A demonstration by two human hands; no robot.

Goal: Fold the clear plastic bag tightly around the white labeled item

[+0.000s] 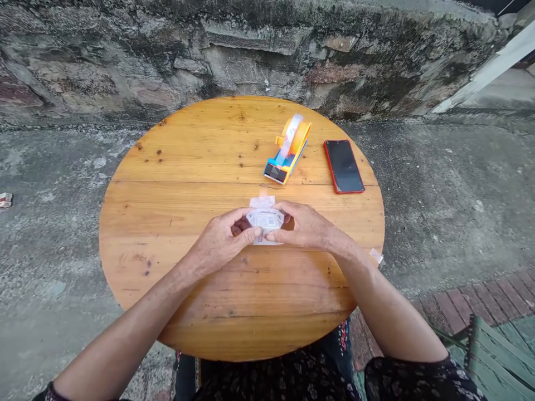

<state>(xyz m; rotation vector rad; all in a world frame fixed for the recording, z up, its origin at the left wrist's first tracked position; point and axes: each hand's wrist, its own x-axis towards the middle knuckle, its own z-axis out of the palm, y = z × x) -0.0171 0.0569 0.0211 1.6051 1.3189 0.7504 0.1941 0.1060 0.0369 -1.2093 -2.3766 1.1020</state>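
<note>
A small packet in clear, whitish plastic wrap (267, 219) is held near the middle of the round wooden table (184, 156). Printing, perhaps a label, shows through the wrap. My left hand (228, 236) grips its left side, thumb on the near face and fingers curled behind. On the right side, my right hand (303, 225) pinches it in the same way. A crinkled clear flap (262, 201) sticks out beyond the packet's far edge; whether it is joined to the packet I cannot tell. Both hands' fingertips are partly hidden.
Beyond my hands stands a yellow and blue tape dispenser (297, 146) with a roll of tape. A phone in a red case (345, 167) lies to its right. A bit of clear tape (376, 256) hangs at the table's right edge. Behind runs a stone wall (251, 50); a green chair (497, 351) is lower right.
</note>
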